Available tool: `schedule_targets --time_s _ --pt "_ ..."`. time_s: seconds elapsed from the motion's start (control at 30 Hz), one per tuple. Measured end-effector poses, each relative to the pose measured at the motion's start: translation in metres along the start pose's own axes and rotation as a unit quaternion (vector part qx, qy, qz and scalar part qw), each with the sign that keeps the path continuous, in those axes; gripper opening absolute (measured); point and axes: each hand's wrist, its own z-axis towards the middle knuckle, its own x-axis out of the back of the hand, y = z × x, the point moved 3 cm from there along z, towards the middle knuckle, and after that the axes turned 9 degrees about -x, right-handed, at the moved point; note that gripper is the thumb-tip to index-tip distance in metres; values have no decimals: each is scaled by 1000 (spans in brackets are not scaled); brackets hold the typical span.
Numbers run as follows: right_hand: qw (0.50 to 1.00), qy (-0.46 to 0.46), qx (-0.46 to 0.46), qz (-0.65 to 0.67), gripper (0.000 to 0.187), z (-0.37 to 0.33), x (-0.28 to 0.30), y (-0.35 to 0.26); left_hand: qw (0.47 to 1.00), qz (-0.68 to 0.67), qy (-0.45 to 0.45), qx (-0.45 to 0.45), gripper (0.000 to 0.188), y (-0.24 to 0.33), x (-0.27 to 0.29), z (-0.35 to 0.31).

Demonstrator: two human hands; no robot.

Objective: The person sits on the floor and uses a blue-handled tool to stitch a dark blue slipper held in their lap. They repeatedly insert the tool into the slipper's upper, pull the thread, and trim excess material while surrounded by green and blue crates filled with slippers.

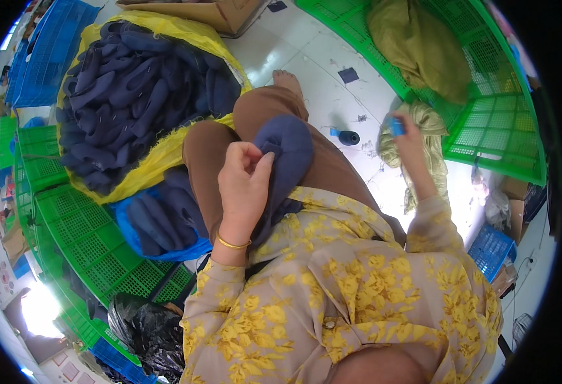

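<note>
My left hand (pixel 245 185) pinches the edge of a navy fabric slipper (pixel 293 150) between thumb and fingers. The slipper's rounded end lies over my lap, and its lower part is partly hidden by the hand and wrist. Out to the right, my right hand (pixel 412 144) is raised, its fingers closed round a small blue tool (pixel 397 126), perhaps thread snips; motion blurs it. Below that hand lies a crumpled olive cloth (pixel 431 121). A dark thread spool (pixel 349 137) lies on the floor between my leg and the right hand.
A yellow sack (pixel 236 61) full of navy slippers stands at the left, above a blue bag (pixel 127 224) holding more. Green crates (pixel 89 237) line the left. A large green crate (pixel 492 134) with an olive bundle (pixel 422 51) stands far right. Fabric scraps (pixel 348 75) and threads litter the floor.
</note>
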Motion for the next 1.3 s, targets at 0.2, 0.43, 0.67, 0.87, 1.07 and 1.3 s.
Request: schedule_targets --time_s 0.2,0.43,0.67,0.87,1.07,1.3 --pt "951 -227 208 27 19 -54 -60 -143 997 -39 -57 21 10 7 10 -4" --pt "943 -314 59 98 11 -80 -32 -167 998 -10 -63 9 10 33 16 -14" --pt "910 -357 185 103 24 -112 -36 -182 992 82 -91 -20 20 50 0 -26" --pt "921 -336 175 95 33 -95 -42 -185 993 51 -89 -58 10 43 10 -37" --pt "889 -332 312 40 32 -76 -74 -188 921 -340 -120 149 3 45 11 -42" --pt "853 -426 273 130 14 -64 -74 -184 964 -192 -60 176 2 29 22 -38"
